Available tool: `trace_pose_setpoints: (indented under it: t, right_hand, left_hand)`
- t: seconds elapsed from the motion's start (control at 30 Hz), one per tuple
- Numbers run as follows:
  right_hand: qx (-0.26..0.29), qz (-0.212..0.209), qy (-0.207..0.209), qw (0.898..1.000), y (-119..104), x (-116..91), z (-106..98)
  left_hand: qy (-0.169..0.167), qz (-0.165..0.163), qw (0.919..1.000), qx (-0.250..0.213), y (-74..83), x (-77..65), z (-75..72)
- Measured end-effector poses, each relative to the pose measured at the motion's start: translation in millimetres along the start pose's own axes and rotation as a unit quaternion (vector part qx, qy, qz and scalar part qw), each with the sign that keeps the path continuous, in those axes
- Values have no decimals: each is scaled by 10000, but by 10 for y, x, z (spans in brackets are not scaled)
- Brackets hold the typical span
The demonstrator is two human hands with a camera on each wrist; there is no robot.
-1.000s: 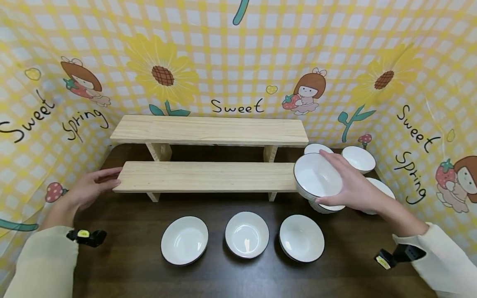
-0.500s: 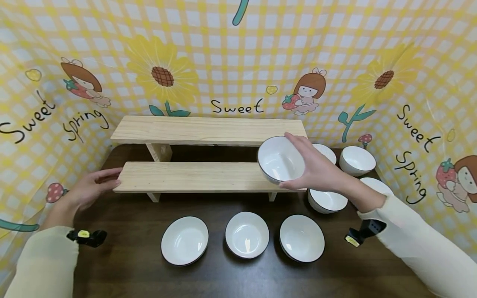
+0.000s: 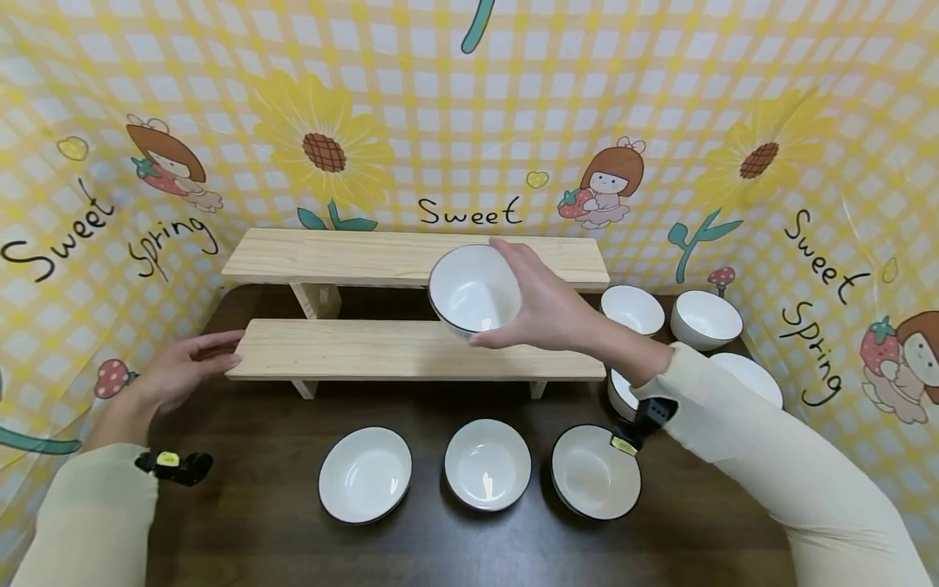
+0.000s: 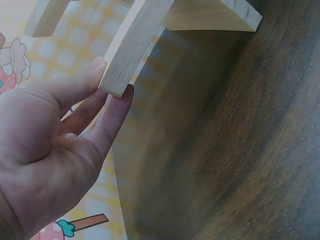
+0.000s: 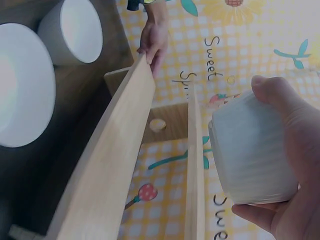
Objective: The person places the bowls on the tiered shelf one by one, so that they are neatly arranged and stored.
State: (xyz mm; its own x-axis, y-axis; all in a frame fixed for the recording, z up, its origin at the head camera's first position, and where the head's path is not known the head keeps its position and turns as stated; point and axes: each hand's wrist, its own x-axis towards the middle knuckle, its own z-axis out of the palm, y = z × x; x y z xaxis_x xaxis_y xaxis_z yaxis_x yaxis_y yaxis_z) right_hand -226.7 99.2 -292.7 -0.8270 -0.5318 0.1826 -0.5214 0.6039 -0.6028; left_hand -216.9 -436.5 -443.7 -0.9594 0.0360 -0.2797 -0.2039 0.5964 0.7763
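Note:
My right hand (image 3: pixel 546 302) grips a white bowl (image 3: pixel 473 289) with a thin dark rim, thumb on the near side and fingers on the far side. Its mouth tips toward the head camera, and it overlaps both boards of a two-tier wooden shelf in the head view. In the right wrist view the bowl (image 5: pixel 252 150) shows its ribbed outer wall, beside the upper board (image 5: pixel 194 165). At the left end of the lower board (image 3: pixel 352 350), my left hand (image 3: pixel 179 371) pinches the corner. The left wrist view shows its thumb and fingertips on opposite faces of the board end (image 4: pixel 132 55).
Three similar bowls stand in a row in front of the shelf: left (image 3: pixel 365 475), middle (image 3: pixel 487 465) and right (image 3: pixel 596 481). Several more, such as one bowl (image 3: pixel 706 318), cluster at the right, partly behind my sleeve. Yellow checked cloth (image 3: pixel 469 106) surrounds the dark table (image 3: pixel 242 489).
My right hand has carried the bowl left and upward from beside the shelf's right end to over its middle. The left hand has stayed at the board's end.

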Motion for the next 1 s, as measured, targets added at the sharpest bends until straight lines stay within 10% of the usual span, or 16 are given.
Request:
trace_pose_setpoints:
  t: [1.0]
  right_hand:
    - [-190,-104,-89,9997,-657,1190,608]
  left_hand:
    - [-25,217,9998,30,-26,9,-9]
